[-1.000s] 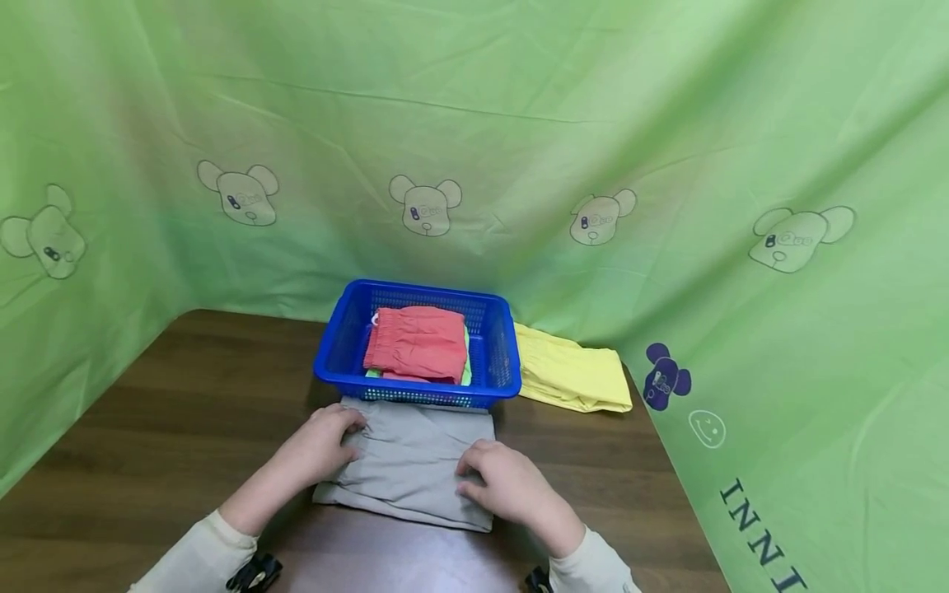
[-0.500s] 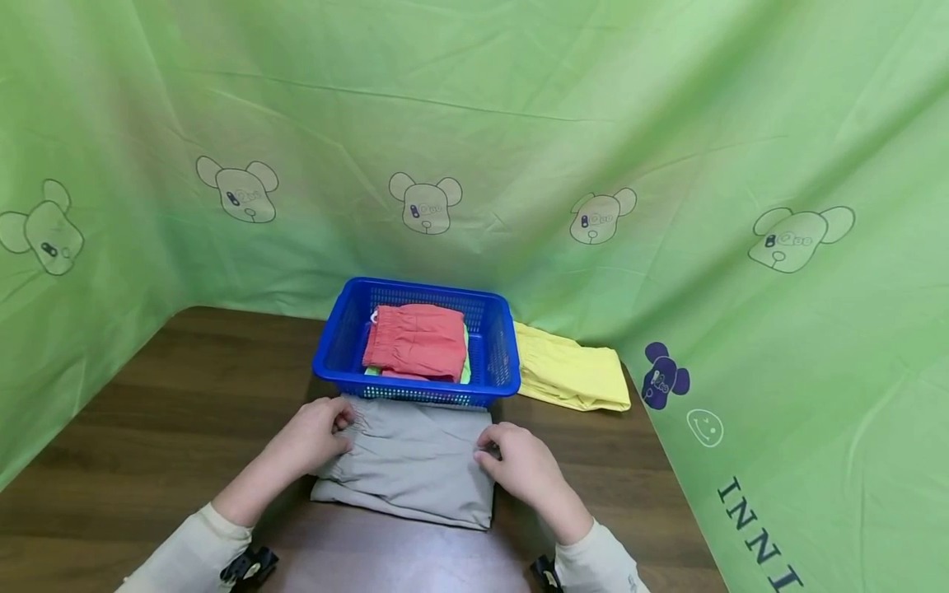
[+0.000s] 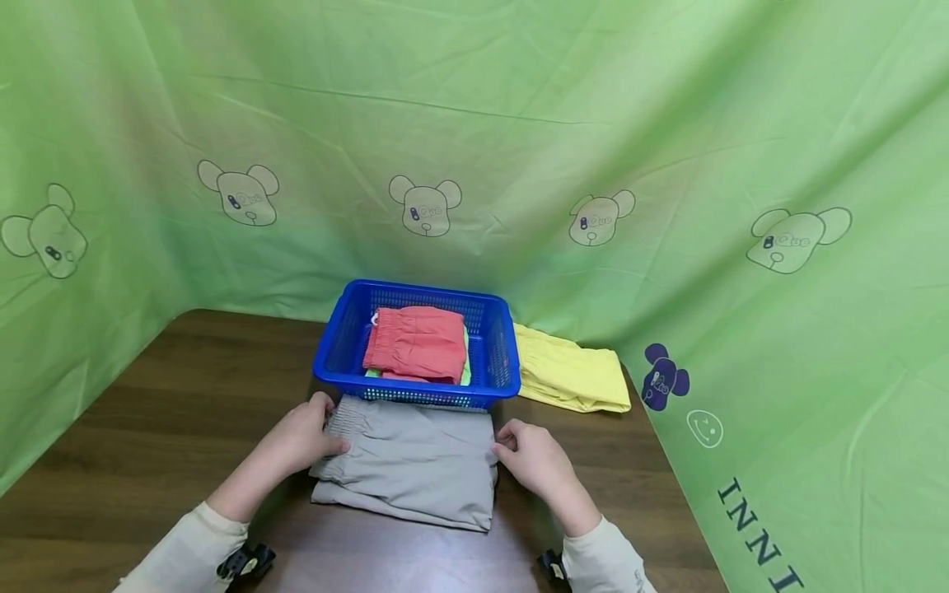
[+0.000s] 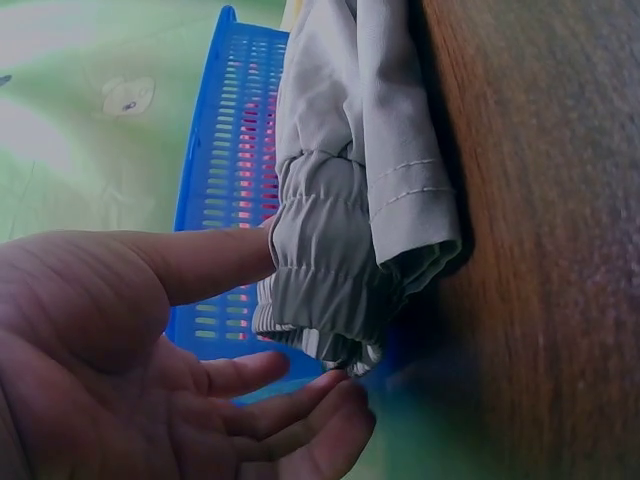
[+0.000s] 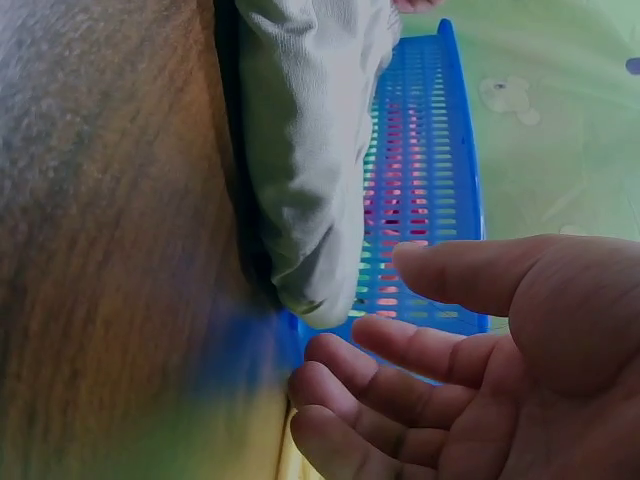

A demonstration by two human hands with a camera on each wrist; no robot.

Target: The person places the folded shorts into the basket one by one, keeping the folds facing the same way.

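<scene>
A folded pair of grey shorts (image 3: 423,461) with an elastic waistband (image 4: 320,225) lies on the table in front of the blue basket. At its left edge, my left hand (image 3: 300,436) rests its thumb on top of the waistband. The other fingers (image 4: 310,415) reach by the waistband's open end, not closed round it. My right hand (image 3: 537,457) is at the opposite edge, its thumb and loosely bent fingers (image 5: 400,385) apart, close to the fold, with nothing between them. The underside of the shorts is hidden.
Right behind the shorts stands a blue plastic basket (image 3: 326,362) holding folded red shorts (image 3: 415,342) over a green garment (image 3: 466,371). Folded yellow clothing (image 3: 578,375) lies to the basket's right. A green printed curtain (image 3: 474,107) surrounds the back and sides of the wooden table (image 3: 185,412).
Both hands have moved outward from the top of the grey shorts, the left to the waistband edge and the right to the far fold. The shorts and basket stay in place.
</scene>
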